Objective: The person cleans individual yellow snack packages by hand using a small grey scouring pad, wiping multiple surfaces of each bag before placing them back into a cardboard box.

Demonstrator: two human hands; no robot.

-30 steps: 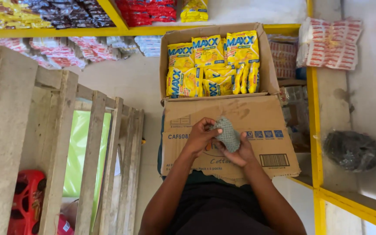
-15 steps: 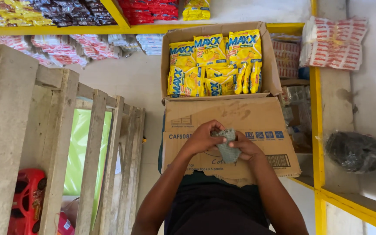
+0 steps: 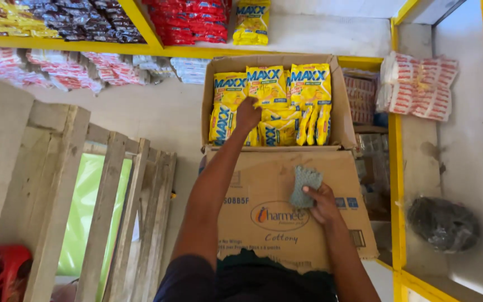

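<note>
Our left hand [image 3: 248, 114] reaches among the yellow packets [image 3: 269, 103] in the open carton [image 3: 336, 120], grip unclear, while our right hand [image 3: 322, 202] clamps a grey-green pad [image 3: 305, 185] over the flap [image 3: 275, 218] below.

exposure: you've got bright, even daylight, nothing dim.
source: strongest from the right; the pale surface beside the yellow frame [image 3: 396, 168] is nearly washed out.
glare: soft sheen on the yellow packets [image 3: 269, 103] in the open box and on the red packets [image 3: 191, 22] up top.
shadows: soft. A faint one under your left hand [image 3: 248, 114] on the packets; darker under the cardboard flap [image 3: 286, 207] at your torso.
focus: centre sharp, print on the box is crisp.
blur: slight smear on your right hand [image 3: 322, 202] and the grey-green pad [image 3: 304, 185].
distortion: wide lens; wooden slats [image 3: 113, 223] and shelf edges splay outward at the borders.
colour: green cast behind the slats.
</note>
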